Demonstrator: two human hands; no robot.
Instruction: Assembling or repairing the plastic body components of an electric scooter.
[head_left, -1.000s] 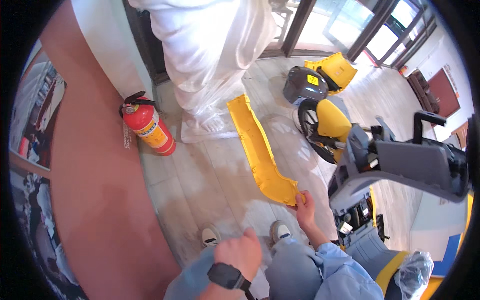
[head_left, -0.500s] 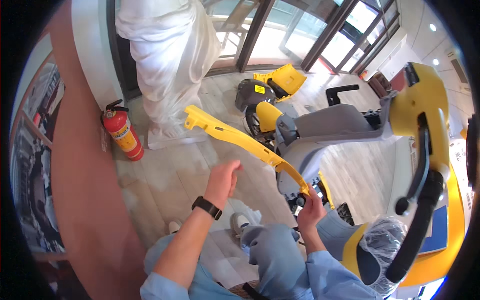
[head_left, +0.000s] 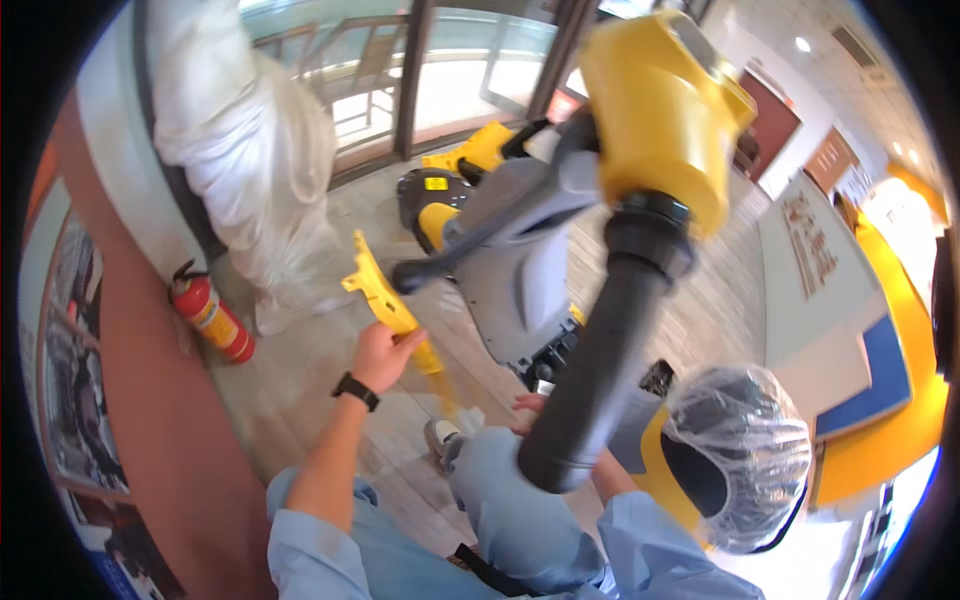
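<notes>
My left hand [head_left: 380,355] is closed around a long yellow plastic panel [head_left: 385,295], which stands out from it toward the grey-and-yellow scooter [head_left: 510,270]. The panel's lower part is smeared by motion. My right hand [head_left: 528,410] is partly hidden behind the black handlebar grip [head_left: 590,390]; its visible fingers are loosely stretched out beside the scooter, off the panel. Above the grip rises the yellow handlebar housing [head_left: 655,115], with a black lever reaching leftward over the panel's side.
A red fire extinguisher [head_left: 210,315] stands beside a plastic-wrapped white statue [head_left: 240,150] at the left. A dark rounded case [head_left: 425,205] and yellow panels [head_left: 470,145] lie near the glass doors. A plastic-covered round part [head_left: 740,450] and a counter [head_left: 810,290] are at the right.
My left hand has taken hold of the yellow panel, which my right hand has released. The panel has turned and moved left. The view has shifted, bringing the handlebar nearer the middle.
</notes>
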